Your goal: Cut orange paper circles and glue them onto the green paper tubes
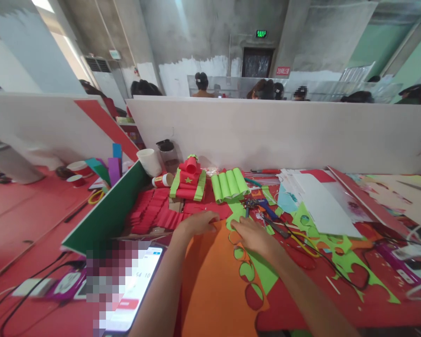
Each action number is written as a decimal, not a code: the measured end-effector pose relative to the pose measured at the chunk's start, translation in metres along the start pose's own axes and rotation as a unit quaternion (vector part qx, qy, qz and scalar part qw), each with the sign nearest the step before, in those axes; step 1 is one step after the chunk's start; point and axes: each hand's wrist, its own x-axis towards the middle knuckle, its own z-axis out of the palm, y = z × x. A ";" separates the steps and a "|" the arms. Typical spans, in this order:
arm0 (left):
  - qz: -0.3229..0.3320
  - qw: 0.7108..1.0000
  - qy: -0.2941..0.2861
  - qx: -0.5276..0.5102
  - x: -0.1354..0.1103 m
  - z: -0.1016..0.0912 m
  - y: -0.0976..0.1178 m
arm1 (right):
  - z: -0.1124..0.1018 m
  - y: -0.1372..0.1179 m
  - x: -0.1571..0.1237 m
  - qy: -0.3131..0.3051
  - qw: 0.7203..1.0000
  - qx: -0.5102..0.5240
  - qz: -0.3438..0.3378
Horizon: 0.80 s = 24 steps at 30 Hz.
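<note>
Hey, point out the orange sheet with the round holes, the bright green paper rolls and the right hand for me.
Orange sheet point(214, 276): head view, on its broad uncut part.
Green paper rolls point(230, 186): head view, near the middle of the row.
Right hand point(254, 235): head view, on its back.

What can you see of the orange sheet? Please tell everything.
The orange sheet looks like paper or thin card. It lies roughly flat, running out of view at the bottom. Round holes line its right side, with green and red showing through; green paper pokes out beneath that edge. The left hand is at its far left corner, the right hand on its far right edge; any grip is unclear.
</note>
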 end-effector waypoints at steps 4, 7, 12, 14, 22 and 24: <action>-0.009 1.000 0.003 0.001 -0.001 0.000 0.002 | -0.007 -0.012 -0.002 -0.016 1.000 -0.007 0.012; -0.012 1.000 0.003 0.003 -0.002 0.001 0.003 | -0.011 -0.015 -0.004 -0.035 0.999 -0.003 0.027; -0.009 1.000 0.022 0.002 -0.002 0.004 0.000 | -0.009 -0.022 -0.014 -0.004 0.998 -0.019 0.059; -0.014 0.999 0.030 -0.002 -0.002 0.006 -0.001 | -0.008 -0.026 -0.017 -0.006 0.998 -0.023 0.062; -0.020 0.999 0.025 -0.005 0.000 0.005 0.004 | -0.007 -0.031 -0.010 -0.033 0.996 -0.009 0.079; -0.018 0.999 0.029 -0.005 -0.001 0.005 0.003 | -0.002 -0.024 -0.008 -0.018 0.998 0.009 0.063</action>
